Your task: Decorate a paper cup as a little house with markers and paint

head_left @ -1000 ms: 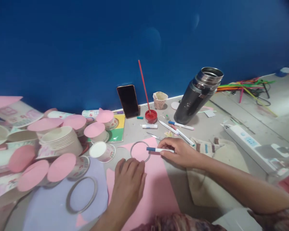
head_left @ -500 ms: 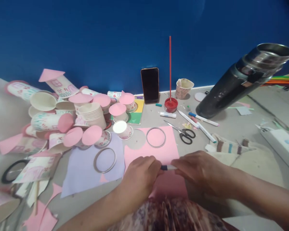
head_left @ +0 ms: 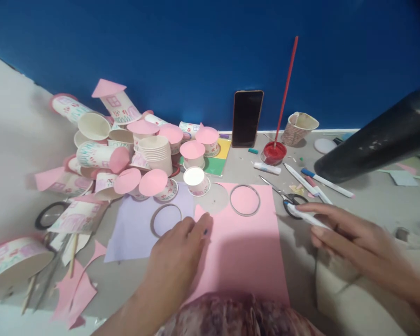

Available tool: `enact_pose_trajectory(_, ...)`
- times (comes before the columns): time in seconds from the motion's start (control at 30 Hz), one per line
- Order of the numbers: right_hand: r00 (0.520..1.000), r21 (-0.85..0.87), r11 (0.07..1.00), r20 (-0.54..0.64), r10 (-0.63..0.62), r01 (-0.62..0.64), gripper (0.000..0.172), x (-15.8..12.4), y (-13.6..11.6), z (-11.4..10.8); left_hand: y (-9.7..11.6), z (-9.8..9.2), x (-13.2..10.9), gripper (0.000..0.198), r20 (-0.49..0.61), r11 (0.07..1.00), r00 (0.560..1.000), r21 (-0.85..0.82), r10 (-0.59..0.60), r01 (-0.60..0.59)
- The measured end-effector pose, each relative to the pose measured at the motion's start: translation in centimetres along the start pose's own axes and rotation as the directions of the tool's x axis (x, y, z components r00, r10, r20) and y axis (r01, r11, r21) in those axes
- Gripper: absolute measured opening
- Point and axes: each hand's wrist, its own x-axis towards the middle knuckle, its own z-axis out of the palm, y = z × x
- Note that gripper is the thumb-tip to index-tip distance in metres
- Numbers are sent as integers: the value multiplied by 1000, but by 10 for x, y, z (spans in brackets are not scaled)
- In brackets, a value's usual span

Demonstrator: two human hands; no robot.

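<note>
Held in my right hand [head_left: 350,238] is a white marker [head_left: 310,217], its blue tip pointing left over the black-handled scissors [head_left: 282,193]. My left hand [head_left: 182,252] is closed, with a small dark blue marker cap [head_left: 206,231] showing at its fingertips; most of the cap is hidden. That hand rests at the left edge of a pink sheet [head_left: 245,247]. One round hole is cut at the sheet's upper left. A thin grey ring [head_left: 245,214] lies flat on the sheet's upper part. Another ring [head_left: 153,219] lies on a lilac sheet [head_left: 129,233], partly behind my left hand.
Decorated paper cups with pink tops [head_left: 101,156] crowd the left side. A phone [head_left: 247,119] leans on the blue wall [head_left: 182,56]. Beside it are a red pot with a stick [head_left: 273,153], a patterned cup [head_left: 299,128] and loose markers [head_left: 329,183]. A dark flask [head_left: 374,140] stands right.
My hands have moved apart: the marker has come out of its cap and gone right in my right hand. My left hand has moved left. The view has shifted.
</note>
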Motion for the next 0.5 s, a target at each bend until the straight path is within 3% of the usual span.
enact_pose_trajectory(0.1,991,267,959,-67,116,-94,38,17,-5,-4,24,5,10,25,-142,965,971,-150,193,-214)
enact_pose_trajectory(0.17,987,386,917,-68,142,-106,42,26,-10,-8,40,14,19,24,-128,933,947,-175,294,-313)
enact_pose_trajectory(0.2,990,410,906,-43,135,-106,47,30,-14,-9,46,21,24,34,-102,924,938,-168,330,-343)
enact_pose_trajectory(0.33,997,399,915,66,44,-67,67,37,-32,-10,56,44,36,66,-29,946,953,-109,303,-304)
enact_pose_trajectory(0.43,999,343,939,39,9,-21,42,49,-38,-5,54,53,38,65,30,962,963,-71,268,-265)
enact_pose_trajectory(0.5,1000,314,949,-7,-25,26,35,63,-39,2,52,55,38,65,46,964,964,-55,263,-260)
